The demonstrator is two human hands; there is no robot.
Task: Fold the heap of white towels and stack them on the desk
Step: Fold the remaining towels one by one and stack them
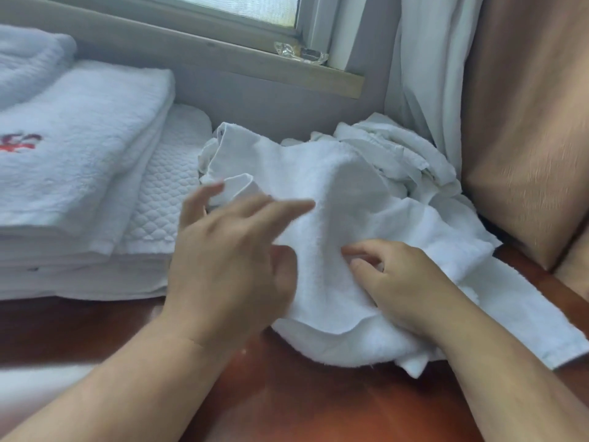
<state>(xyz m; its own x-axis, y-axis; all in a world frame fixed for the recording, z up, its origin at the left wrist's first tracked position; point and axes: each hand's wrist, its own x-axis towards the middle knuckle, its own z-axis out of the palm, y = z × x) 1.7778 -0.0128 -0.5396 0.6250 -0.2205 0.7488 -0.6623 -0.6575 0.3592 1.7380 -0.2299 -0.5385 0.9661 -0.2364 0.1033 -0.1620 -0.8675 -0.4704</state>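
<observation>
Left hand (229, 260) spread, empty; right hand (404, 282) pinches crumpled towel (334, 193). Find the hem (242, 178) beyond left fingertips (217, 187), shake flat before folding.

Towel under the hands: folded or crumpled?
Crumpled. The towel lies bunched on the desk with wavy, uneven edges and no flat fold, unlike the folded stack beside it.

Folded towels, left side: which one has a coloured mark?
The top terry towel of the stack, with red embroidery; the quilted towel under it shows none.
</observation>
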